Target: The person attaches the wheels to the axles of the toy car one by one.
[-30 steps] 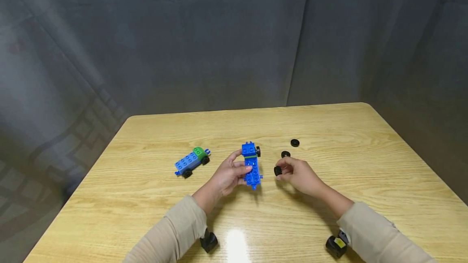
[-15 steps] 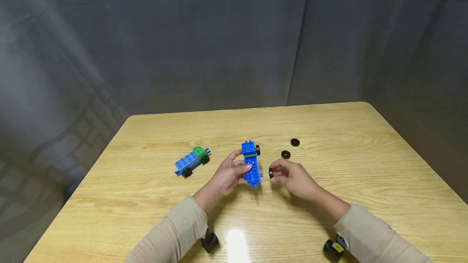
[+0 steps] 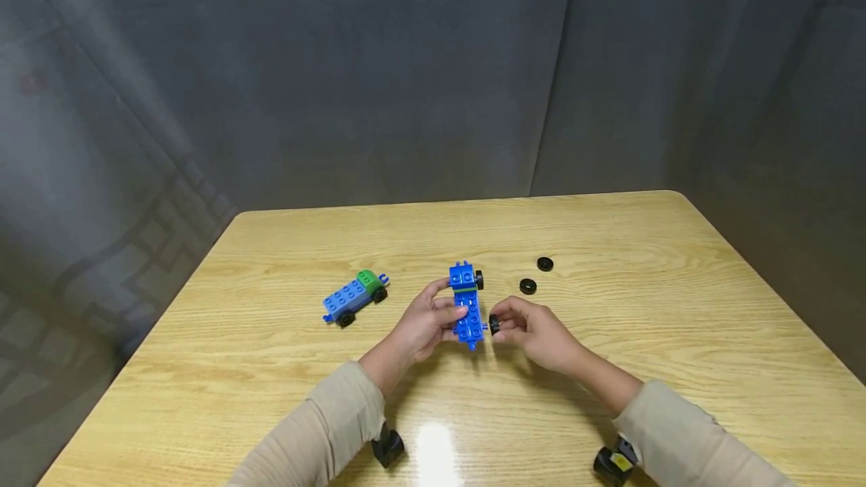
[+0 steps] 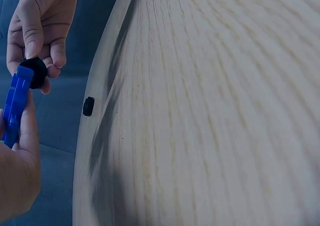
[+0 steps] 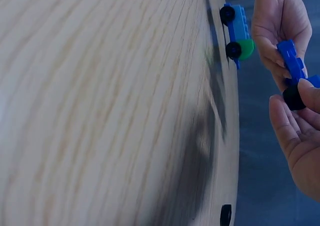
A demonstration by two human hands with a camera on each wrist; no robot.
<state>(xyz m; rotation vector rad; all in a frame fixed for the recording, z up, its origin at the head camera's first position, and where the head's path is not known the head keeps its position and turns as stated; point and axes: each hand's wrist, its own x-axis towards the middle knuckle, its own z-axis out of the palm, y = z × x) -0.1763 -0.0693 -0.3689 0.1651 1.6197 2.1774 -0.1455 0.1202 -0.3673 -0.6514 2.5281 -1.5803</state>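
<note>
In the head view my left hand (image 3: pixel 422 324) grips a blue toy car (image 3: pixel 468 314) built of studded bricks, thumb on top. One black wheel (image 3: pixel 479 279) sits at the car's far right corner, and a bare axle stub (image 3: pixel 484 327) sticks out at its near right corner. My right hand (image 3: pixel 541 333) pinches a loose black wheel (image 3: pixel 495 324) between thumb and fingers, right beside that stub. The right wrist view shows this wheel (image 5: pixel 293 98) close against the blue car; whether it touches the stub I cannot tell. The car's left side is mostly hidden by my left hand.
A second toy car (image 3: pixel 353 299), light blue with a green front and black wheels, stands to the left on the wooden table (image 3: pixel 271 397). Two loose black wheels, a nearer wheel (image 3: pixel 528 286) and a farther wheel (image 3: pixel 545 264), lie beyond my right hand.
My right hand has moved left with its pinched wheel, from apart from the blue car to beside its near right axle stub. The left hand and its car have hardly moved.
</note>
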